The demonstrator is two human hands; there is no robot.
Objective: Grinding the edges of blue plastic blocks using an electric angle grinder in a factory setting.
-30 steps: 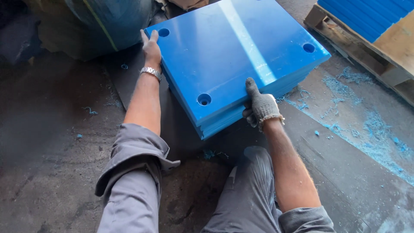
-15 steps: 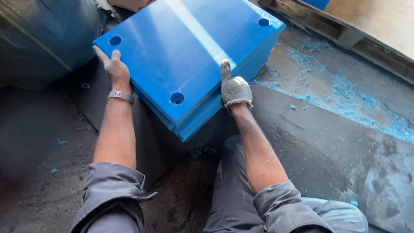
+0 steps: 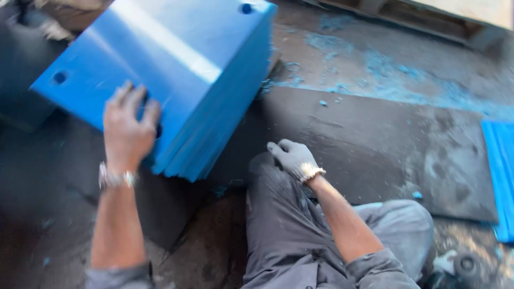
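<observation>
Bright blue slab stack [image 3: 176, 69], grey glove [image 3: 294, 158], grey trousers [image 3: 289, 235], dark floor [image 3: 375, 139].

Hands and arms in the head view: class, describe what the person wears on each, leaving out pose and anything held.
The left hand is bare, with a silver metal wristwatch on its wrist. The right hand wears a grey knit work glove with a pale cuff. Both forearms are bare; grey sleeves are pushed up near the elbows.

My right hand [image 3: 293, 159], the gloved one, has let go of the near edge of the blue stack of sheets [image 3: 176, 69] and now rests on my grey trouser knee [image 3: 284, 214]. My bare left hand [image 3: 127, 127] has moved from the far corner by the hole to the stack's near corner, fingers spread flat on top.
</observation>
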